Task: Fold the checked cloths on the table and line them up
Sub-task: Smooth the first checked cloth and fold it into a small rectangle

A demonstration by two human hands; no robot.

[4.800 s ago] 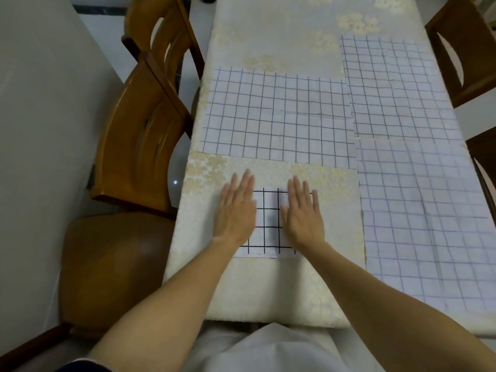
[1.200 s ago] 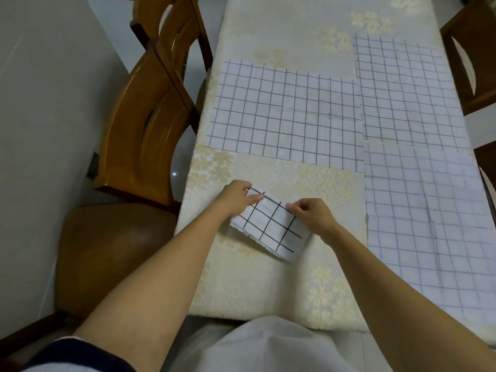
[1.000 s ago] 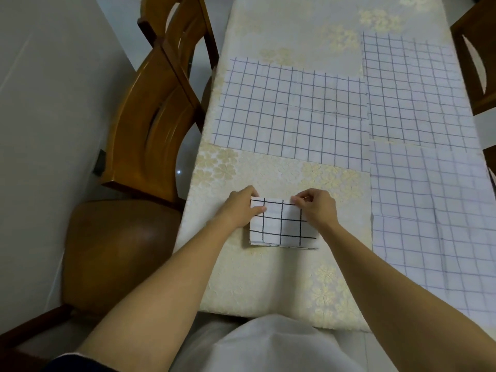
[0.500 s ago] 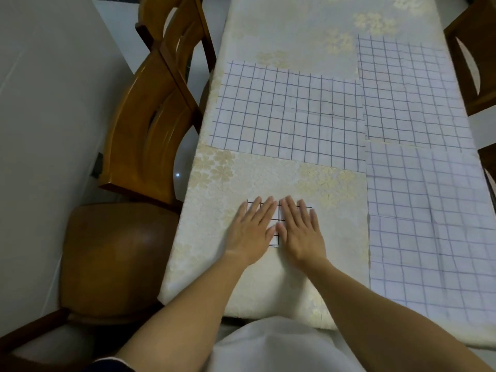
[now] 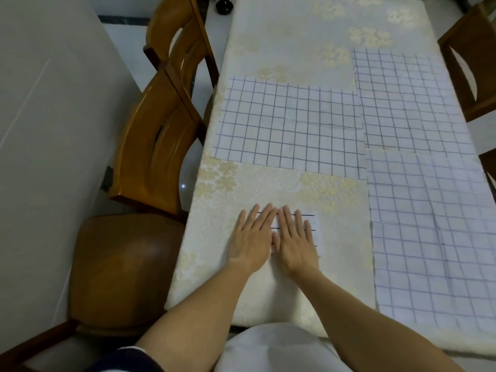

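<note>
**Folded cloth held flat near the table's near edge**

The folded cloth [image 5: 312, 232] is pressed onto the table [image 5: 268, 183] a little in from the near edge, closer to the left edge than the right. It is almost wholly covered: the left hand [image 5: 251, 237] and right hand [image 5: 294, 240] are laid flat on it side by side, fingers straight (only a strip shows past the right hand). If the palms are lifted unevenly, the layers could be dragged askew or spring open. Three open cloths [image 5: 290, 127] are not yet folded.

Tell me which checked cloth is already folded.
The small cloth under the left hand and right hand, nearest the person, with bold black lines. The three pale-lined cloths farther off lie spread flat.
</note>
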